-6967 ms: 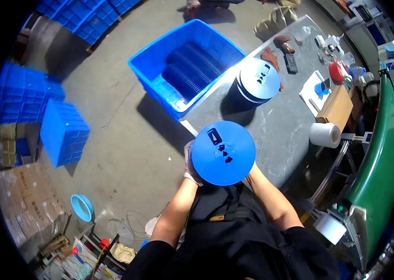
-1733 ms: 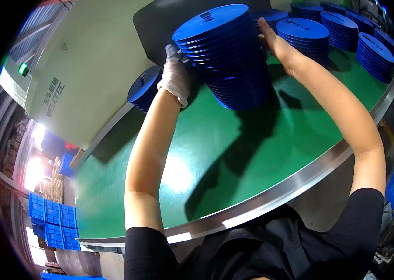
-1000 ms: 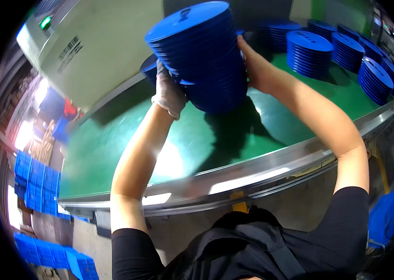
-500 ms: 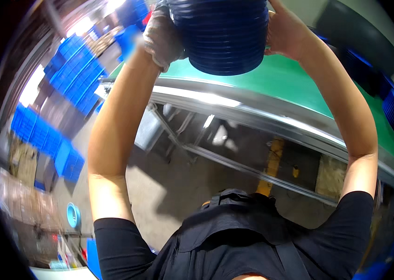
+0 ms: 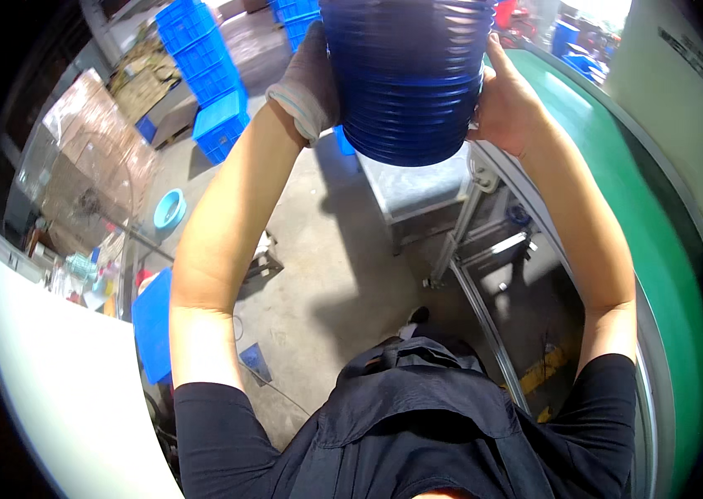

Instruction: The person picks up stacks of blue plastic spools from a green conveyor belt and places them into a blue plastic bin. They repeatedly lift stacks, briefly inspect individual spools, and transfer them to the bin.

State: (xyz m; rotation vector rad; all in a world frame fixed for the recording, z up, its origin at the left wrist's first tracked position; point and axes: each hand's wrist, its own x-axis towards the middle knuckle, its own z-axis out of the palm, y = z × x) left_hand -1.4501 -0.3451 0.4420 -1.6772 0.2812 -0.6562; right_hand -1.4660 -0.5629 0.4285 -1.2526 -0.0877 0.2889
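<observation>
Flanking grey concrete floor [image 5: 343,274]: green conveyor belt [image 5: 659,241], blue crates [image 5: 202,50].

It was a factory floor. Bare concrete floor [image 5: 326,274], stacked blue plastic crates [image 5: 206,58], a green conveyor belt [image 5: 643,216] on a metal frame [image 5: 485,249], and cardboard boxes [image 5: 94,150] showed it.

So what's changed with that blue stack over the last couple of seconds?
The stack of blue discs has come up off the green conveyor and swung out over the concrete floor. Unchanged: gloved left hand and bare right hand keep the same two-sided grip.
</observation>
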